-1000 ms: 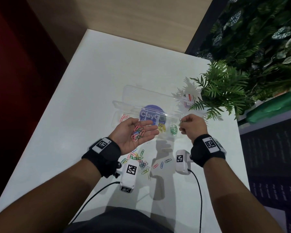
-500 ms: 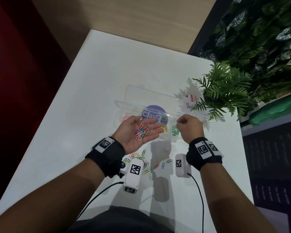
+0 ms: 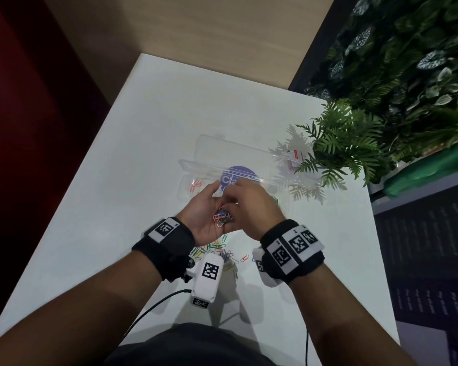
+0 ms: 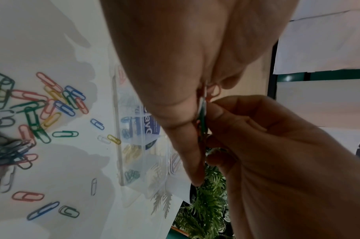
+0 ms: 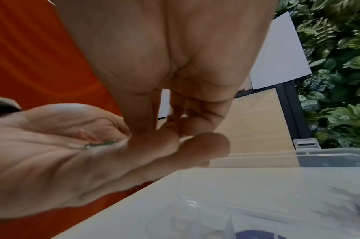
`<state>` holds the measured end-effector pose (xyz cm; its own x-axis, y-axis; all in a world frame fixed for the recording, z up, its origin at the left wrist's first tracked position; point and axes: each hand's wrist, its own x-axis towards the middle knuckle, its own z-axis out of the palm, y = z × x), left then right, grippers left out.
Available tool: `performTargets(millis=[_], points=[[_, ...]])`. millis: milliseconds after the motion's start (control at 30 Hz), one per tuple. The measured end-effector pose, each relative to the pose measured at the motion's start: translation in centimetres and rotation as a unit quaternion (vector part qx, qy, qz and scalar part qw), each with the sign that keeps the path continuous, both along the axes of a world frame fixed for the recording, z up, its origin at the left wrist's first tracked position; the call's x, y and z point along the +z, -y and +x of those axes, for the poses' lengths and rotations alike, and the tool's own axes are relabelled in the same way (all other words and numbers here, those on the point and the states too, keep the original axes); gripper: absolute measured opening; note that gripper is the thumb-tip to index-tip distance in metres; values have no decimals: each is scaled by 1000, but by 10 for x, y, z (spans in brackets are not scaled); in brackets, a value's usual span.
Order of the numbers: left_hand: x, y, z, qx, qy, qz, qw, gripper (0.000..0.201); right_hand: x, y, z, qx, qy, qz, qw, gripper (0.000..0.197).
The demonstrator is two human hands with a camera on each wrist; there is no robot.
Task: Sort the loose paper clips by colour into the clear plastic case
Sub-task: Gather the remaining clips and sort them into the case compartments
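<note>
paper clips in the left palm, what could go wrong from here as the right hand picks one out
The clips in the left hand lie in a tangled bunch, so the right hand may lift several colours at once. Some could slide off the cupped palm onto the loose pile on the table. The clear case sits close and could get nudged.

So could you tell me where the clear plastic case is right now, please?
In the head view the clear plastic case lies open mid-table, just beyond both hands, with the fern at its right end.

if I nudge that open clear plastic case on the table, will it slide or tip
The clear plastic case looks thin-walled and holds only a few paper clips, so it is probably light and would slide on the smooth white table. Its open lid might shift its balance.
</note>
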<state>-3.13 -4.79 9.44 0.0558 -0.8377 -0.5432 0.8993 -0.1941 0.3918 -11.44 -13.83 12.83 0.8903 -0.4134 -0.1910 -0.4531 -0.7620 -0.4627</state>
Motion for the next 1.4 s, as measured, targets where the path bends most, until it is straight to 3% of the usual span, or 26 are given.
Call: performTargets(millis=[167, 333, 533, 733, 933, 1133, 1400], points=[[-4, -1, 2, -10, 13, 24, 1000, 71, 2, 11, -11, -109, 63, 70, 989, 9], [-5, -2, 3, -21, -3, 9, 1000, 68, 5, 1, -15, -41, 5, 29, 999, 4], [-10, -5, 4, -7, -9, 18, 1000, 57, 1, -7, -12, -29, 5, 44, 999, 8], [-14, -6, 7, -19, -9, 15, 1000, 62, -2, 2, -12, -60, 19, 106, 992, 16], [-18, -6, 14, -18, -7, 18, 1000, 59, -5, 11, -5, -104, 51, 167, 979, 8], [-30, -22, 31, 37, -34, 49, 998, 56, -15, 23, 19, -153, 66, 172, 971, 11], [-44, -44, 54, 108, -57, 58, 991, 53, -56, 18, 92, -162, -24, 147, 976, 14]])
